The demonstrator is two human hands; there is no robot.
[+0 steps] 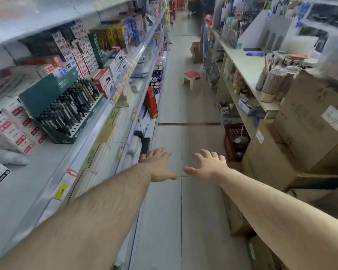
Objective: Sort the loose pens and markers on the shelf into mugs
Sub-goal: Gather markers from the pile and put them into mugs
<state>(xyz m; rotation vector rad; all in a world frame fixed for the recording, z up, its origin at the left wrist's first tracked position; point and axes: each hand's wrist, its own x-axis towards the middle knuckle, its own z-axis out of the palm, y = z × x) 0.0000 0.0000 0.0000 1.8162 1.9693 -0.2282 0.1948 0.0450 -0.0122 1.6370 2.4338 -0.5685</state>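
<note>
Both my arms stretch forward over the aisle floor. My left hand [158, 165] is spread flat with straight fingers and holds nothing. My right hand [208, 164] is likewise spread and empty, a short gap from the left. On the left shelf stands a green display box [53, 106] filled with black pens. On the right counter [248, 69] stand clear cups [274, 82] holding pencils, and a blue marker [255, 54] lies loose further back. I cannot make out any mugs clearly.
A white shelf unit [82, 149] with price tags runs along the left. Cardboard boxes [310, 121] are stacked at the right, with a red basket [235, 141] on the floor beside them. A small red-topped stool [192, 78] stands in the aisle.
</note>
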